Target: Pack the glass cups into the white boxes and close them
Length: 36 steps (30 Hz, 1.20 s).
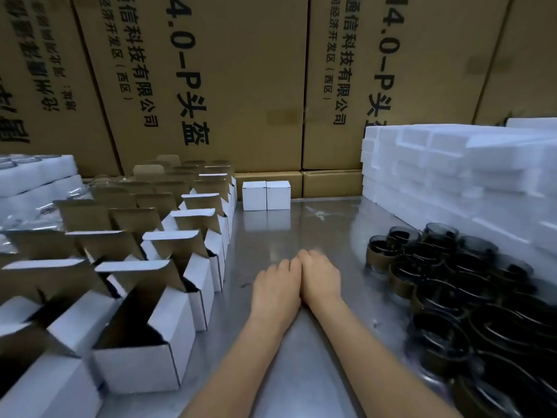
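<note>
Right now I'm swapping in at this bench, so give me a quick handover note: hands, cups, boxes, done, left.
Left hand and right hand: side by side on the metal table, knuckles up, holding nothing.
Glass cups: dark cluster on the right, in front of the foam trays.
Open white boxes: rows on the left, flaps up.
Done: two closed white boxes at the back.
Left: fill and close the open boxes.
</note>
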Motion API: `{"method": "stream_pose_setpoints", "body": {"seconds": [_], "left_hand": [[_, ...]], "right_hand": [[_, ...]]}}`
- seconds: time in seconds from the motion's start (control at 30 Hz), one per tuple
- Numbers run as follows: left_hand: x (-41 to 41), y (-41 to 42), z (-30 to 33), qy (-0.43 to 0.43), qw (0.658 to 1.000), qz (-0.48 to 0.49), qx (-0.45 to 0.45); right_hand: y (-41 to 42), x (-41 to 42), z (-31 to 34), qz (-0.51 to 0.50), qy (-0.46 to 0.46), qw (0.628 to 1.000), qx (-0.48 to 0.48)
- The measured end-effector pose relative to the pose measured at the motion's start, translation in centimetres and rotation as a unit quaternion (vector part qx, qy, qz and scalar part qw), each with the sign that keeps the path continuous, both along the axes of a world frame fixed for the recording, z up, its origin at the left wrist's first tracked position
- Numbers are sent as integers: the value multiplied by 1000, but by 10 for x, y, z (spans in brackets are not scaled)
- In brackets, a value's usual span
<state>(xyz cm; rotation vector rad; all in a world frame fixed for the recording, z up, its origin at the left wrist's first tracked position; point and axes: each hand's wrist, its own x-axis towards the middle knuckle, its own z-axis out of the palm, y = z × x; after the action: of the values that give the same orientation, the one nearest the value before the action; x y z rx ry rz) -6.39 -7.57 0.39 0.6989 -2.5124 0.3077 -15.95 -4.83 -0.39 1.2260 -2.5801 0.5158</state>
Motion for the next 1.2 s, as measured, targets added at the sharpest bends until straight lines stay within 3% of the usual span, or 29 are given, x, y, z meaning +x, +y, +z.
{"method": "stream_pose_setpoints", "body": {"seconds": [0.23,0.4,0.57,0.7,0.87,1.03,1.1,1.2], "left_hand": [[41,40,-2,-2,999,-7,-39],[52,43,-12,12,1000,-7,4],[52,41,-13,-2,999,-8,48],[54,38,-13,-1,998,-16,62],[55,34,-14,14,996,-30,82],[55,24,-19,64,981,-59,172],[55,21,-17,95,957,-74,265],[55,18,-14,182,885,-98,417]], "right_hand": [[49,31,-3,-52,31,998,-14],[68,34,16,-100,93,989,-50],[83,22,26,-219,22,974,59],[87,21,21,-227,-1,969,92],[83,32,22,-174,70,982,26],[74,51,25,-16,123,991,-54],[69,60,24,62,110,988,-85],[65,66,20,150,61,972,-172]]}}
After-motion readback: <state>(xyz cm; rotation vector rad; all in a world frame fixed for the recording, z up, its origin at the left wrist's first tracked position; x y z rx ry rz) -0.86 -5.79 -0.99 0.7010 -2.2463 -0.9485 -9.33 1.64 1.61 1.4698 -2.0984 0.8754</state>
